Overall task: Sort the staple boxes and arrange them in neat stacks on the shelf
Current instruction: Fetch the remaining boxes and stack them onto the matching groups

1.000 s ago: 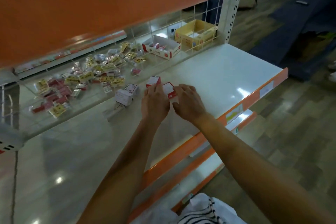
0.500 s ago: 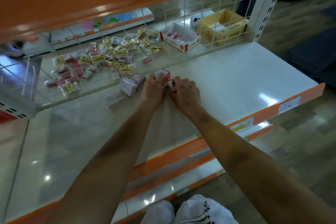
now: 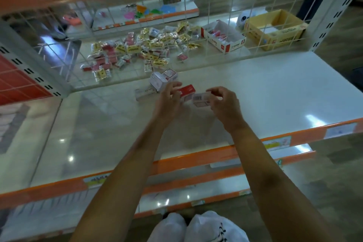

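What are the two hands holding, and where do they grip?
The left hand pinches a red-topped staple box at its left end; the right hand pinches a white staple box, barcode up, at its right end.

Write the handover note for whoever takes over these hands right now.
Left hand: holds a red-topped box over the shelf.
Right hand: pinches a barcode-side box beside it.
On the shelf: a small cluster of white boxes by the wire mesh, and a flat box to their left.
Behind the mesh: loose packets, a red-and-white carton, a yellow carton.
Done: only that first cluster.
Left: set down both held boxes, add the flat one, square up the stacks.
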Demonstrator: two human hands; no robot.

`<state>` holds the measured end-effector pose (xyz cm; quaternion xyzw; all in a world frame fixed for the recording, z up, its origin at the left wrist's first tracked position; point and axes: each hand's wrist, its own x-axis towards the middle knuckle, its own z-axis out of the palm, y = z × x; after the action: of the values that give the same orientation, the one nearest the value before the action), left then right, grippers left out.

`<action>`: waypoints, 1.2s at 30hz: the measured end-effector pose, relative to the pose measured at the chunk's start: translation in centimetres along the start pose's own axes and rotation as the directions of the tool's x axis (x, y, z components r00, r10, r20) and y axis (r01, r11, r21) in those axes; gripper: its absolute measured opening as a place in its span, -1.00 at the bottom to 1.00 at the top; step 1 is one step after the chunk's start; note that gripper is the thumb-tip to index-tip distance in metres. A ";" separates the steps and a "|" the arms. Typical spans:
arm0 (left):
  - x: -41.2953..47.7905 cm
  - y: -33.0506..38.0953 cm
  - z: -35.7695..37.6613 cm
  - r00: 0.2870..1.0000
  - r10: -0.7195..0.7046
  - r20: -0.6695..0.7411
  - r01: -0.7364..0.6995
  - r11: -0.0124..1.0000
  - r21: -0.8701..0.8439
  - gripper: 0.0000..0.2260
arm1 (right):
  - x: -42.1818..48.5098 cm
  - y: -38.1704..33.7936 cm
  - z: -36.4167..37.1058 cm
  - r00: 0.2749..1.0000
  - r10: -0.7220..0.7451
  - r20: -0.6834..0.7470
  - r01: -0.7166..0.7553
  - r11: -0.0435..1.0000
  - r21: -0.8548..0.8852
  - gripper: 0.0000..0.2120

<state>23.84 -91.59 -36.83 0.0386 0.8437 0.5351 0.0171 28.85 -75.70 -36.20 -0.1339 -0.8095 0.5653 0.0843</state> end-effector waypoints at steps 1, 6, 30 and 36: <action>-0.8 0.1 -0.8 0.999 -0.035 0.016 0.036 0.996 -0.082 -0.79 | -0.2 -0.3 0.3 0.999 0.031 0.032 -0.033 0.998 0.059 -0.86; -4.7 0.4 -5.4 0.974 -0.217 0.060 0.225 0.922 -0.314 -0.76 | -2.1 -2.7 2.5 0.985 0.041 0.166 -0.074 0.978 0.194 -0.77; -22.0 -11.5 -32.2 0.968 -0.234 -0.089 0.171 0.875 -0.452 -0.55 | -19.1 -13.4 25.0 0.748 -0.101 0.657 -0.059 0.974 0.217 -0.68; -25.8 -14.4 -38.7 0.930 -0.318 -0.185 0.142 0.774 -0.617 -0.67 | -23.7 -15.5 32.5 0.738 -0.052 0.672 -0.179 0.946 0.269 -0.64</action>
<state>46.11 -134.75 -33.61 -0.1490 0.6254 0.7655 -0.0249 40.11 -117.17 -32.62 0.0662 -0.6787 0.7000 -0.2121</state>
